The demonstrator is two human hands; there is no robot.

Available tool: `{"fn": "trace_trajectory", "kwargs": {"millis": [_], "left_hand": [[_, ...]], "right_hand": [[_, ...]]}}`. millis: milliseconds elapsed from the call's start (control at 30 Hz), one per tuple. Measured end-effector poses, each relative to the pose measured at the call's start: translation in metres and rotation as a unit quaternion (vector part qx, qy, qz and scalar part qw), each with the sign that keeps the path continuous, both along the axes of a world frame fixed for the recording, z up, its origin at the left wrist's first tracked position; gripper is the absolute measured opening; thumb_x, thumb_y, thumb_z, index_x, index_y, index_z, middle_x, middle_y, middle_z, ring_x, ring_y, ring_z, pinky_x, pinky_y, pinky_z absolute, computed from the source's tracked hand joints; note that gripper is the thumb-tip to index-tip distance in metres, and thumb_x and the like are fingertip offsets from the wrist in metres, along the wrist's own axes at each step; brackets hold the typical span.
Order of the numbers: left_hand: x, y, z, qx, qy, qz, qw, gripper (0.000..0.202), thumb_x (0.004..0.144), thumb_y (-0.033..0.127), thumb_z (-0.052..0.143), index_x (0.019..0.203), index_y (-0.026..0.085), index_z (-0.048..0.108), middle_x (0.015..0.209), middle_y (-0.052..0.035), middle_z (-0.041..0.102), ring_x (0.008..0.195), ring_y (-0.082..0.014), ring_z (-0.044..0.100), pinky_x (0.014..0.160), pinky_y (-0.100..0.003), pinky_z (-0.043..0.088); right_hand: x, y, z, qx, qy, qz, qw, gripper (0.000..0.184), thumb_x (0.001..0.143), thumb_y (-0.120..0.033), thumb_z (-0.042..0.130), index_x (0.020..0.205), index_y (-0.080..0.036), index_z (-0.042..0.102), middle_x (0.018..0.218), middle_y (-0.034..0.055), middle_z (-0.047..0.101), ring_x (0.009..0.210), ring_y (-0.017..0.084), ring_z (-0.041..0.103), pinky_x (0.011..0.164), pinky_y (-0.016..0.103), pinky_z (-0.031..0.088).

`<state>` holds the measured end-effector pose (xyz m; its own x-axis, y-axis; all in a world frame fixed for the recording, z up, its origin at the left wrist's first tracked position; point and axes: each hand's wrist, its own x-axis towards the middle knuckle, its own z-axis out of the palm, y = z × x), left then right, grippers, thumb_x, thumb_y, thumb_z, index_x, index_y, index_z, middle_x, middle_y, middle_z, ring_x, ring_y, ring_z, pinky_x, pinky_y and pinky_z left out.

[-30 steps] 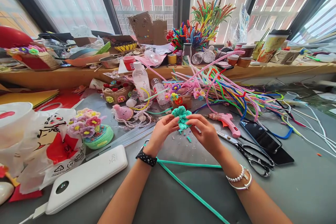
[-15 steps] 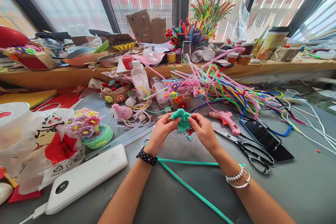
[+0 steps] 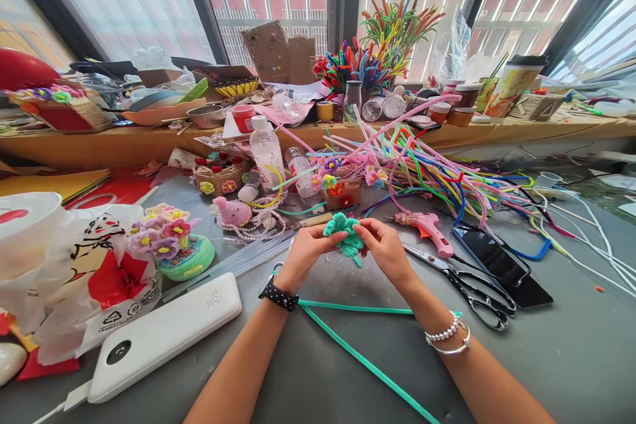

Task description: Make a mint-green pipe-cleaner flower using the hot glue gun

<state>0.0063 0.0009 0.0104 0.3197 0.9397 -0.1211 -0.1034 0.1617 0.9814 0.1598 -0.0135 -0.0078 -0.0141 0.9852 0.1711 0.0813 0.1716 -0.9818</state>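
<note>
A teal pipe-cleaner flower (image 3: 344, 233) is held just above the grey table (image 3: 571, 344) between both my hands. My left hand (image 3: 304, 253) pinches its left side with closed fingers. My right hand (image 3: 383, 248) grips its right side, fingers curled round it. A black dotted watch band sits on my left wrist and pearl and silver bracelets on my right. Two long teal pipe cleaners (image 3: 358, 338) lie on the table under my forearms.
A pink glue gun (image 3: 427, 228), black scissors (image 3: 472, 295) and a dark phone (image 3: 501, 265) lie to the right. A tangle of coloured pipe cleaners (image 3: 437, 169) spreads behind. A white power bank (image 3: 159, 338), a plastic bag (image 3: 94, 271) and a flower pot craft (image 3: 173, 245) sit left.
The teal flower has been turned and squeezed from an upright open bloom into a lower, more bunched shape. Both hands stayed nearly in place, shifting slightly up the table.
</note>
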Motion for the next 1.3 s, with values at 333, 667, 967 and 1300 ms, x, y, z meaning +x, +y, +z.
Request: {"fn": "trace_trajectory", "kwargs": {"millis": [333,667,967,1300], "left_hand": [[0.0,-0.001,0.0001,-0.033,0.027,-0.082,0.996,0.038,0.06,0.031,0.072,0.094,0.015,0.066,0.087,-0.0059,0.066,0.076,-0.0154,0.059,0.069,-0.027,0.045],[-0.0027,0.0008,-0.0025,-0.031,0.027,-0.042,0.998,0.037,0.061,0.036,0.07,0.091,0.014,0.067,0.086,-0.0067,0.066,0.072,-0.0133,0.057,0.064,-0.023,0.042],[-0.0027,0.0009,0.0004,-0.018,0.015,-0.032,0.999,0.034,0.057,0.03,0.073,0.087,0.014,0.068,0.076,-0.0035,0.067,0.063,-0.0126,0.057,0.061,-0.023,0.044],[-0.0013,0.0031,0.001,-0.062,-0.086,-0.02,0.994,0.028,0.069,0.028,0.065,0.093,0.014,0.065,0.089,-0.0064,0.066,0.074,-0.0125,0.06,0.067,-0.021,0.046]], "right_hand": [[0.0021,-0.0021,0.0039,0.07,-0.101,-0.05,0.991,0.029,0.076,-0.044,0.051,0.08,-0.017,0.06,0.072,0.0036,0.062,0.061,0.014,0.056,0.054,0.025,0.046],[0.0007,-0.0001,0.0005,0.029,-0.027,-0.034,0.999,0.029,0.073,-0.045,0.055,0.077,-0.016,0.057,0.065,0.0007,0.058,0.055,0.012,0.053,0.049,0.023,0.046],[0.0045,0.001,-0.0002,-0.004,0.003,0.015,1.0,0.029,0.071,-0.045,0.057,0.075,-0.017,0.056,0.064,0.0003,0.056,0.059,0.013,0.053,0.051,0.025,0.049],[0.0042,0.003,-0.0022,-0.04,0.11,-0.029,0.993,0.031,0.066,-0.044,0.063,0.079,-0.016,0.059,0.073,0.0019,0.062,0.066,0.014,0.058,0.061,0.028,0.051]]}}
